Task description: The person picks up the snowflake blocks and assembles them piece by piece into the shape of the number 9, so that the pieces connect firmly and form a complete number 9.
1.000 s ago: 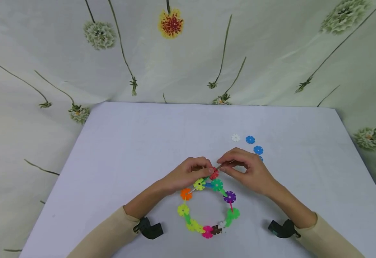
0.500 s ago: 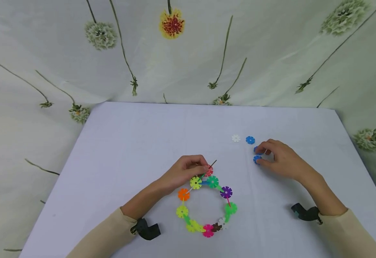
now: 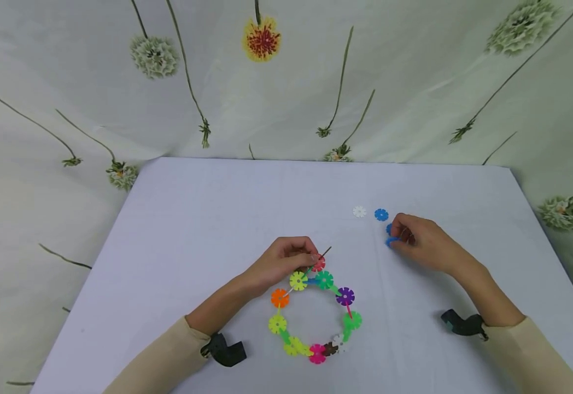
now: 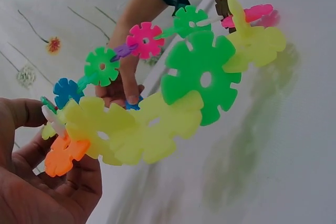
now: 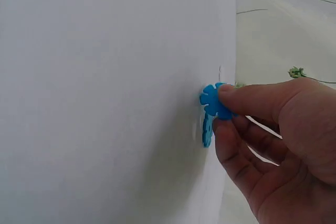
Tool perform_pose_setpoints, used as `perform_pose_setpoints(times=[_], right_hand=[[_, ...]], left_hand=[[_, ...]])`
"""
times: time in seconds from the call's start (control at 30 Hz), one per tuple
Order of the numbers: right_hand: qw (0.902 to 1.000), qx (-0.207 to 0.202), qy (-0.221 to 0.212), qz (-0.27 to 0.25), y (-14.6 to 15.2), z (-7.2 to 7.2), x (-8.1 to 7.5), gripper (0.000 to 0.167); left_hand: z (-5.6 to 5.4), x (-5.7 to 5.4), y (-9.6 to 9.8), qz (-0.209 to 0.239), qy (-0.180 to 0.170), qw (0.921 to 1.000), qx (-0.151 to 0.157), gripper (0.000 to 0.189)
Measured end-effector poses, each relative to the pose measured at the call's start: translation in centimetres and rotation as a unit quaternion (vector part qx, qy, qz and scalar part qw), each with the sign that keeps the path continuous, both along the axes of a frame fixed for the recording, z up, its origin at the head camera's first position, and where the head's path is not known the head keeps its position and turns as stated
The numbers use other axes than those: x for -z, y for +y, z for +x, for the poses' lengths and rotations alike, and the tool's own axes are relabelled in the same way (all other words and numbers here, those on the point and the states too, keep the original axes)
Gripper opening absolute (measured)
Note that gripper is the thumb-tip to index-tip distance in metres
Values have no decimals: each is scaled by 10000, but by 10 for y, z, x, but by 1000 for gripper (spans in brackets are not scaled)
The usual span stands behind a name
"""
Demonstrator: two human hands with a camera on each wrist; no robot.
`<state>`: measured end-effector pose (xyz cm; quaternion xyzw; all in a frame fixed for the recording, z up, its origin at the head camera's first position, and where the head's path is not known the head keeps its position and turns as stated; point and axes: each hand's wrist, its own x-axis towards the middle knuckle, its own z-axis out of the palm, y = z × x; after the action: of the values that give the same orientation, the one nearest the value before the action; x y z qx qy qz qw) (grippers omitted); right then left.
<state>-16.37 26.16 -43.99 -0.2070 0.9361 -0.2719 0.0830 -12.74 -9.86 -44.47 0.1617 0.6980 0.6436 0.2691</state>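
In the head view, a ring of interlocked plastic snowflake discs (image 3: 345,296) in many colours stands out in front of me. My left hand (image 3: 286,262) pinches the ring's far end, close to a red disc (image 3: 320,264) with a thin dark disc seen edge-on sticking out of it. To the right, my right hand (image 3: 426,243) pinches a blue snowflake disc (image 5: 211,100) between thumb and fingers, at the tabletop. Another blue disc (image 5: 207,131) lies just beyond it, partly hidden by the fingers in the head view. The left wrist view shows an orange disc (image 4: 65,156) by the left fingers.
Beyond the right hand, one more blue disc (image 3: 381,214) and a white disc (image 3: 359,211) lie flat on the white table (image 3: 217,202). A flower-printed cloth (image 3: 286,98) hangs behind the table's far edge. Each wrist wears a black camera (image 3: 463,323).
My right hand has left the ring and moved right to the blue discs, where it now pinches the nearest one, tilted up. The left hand and ring have shifted slightly left.
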Motion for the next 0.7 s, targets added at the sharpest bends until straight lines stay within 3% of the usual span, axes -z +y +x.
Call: perform_pose_setpoints(times=[0.1,0.2,0.33,0.47,0.6,0.7], right_hand=[[9987,-18,-107,-493,-7,0,-2,14],[9914,-69,-432,-1237,-17,1,-2,12],[9705,-167,-1001,-2186,-33,2,-6,11],[9502,-203,-1360,-2795,-50,5,-12,13],[9335,-254,-1569,-3213,-65,8,-17,15],[9271,-336,-1631,-3358,-72,10,-20,15]], left_hand=[[0,-1,1,-21,-16,10000,-6,17],[0,-1,2,-74,-47,10000,31,18],[0,-1,2,-167,-45,9998,84,18],[0,-2,3,-208,-7,9998,77,18],[0,-2,2,-181,26,9998,72,20],[-1,-2,2,-165,53,9998,77,22]])
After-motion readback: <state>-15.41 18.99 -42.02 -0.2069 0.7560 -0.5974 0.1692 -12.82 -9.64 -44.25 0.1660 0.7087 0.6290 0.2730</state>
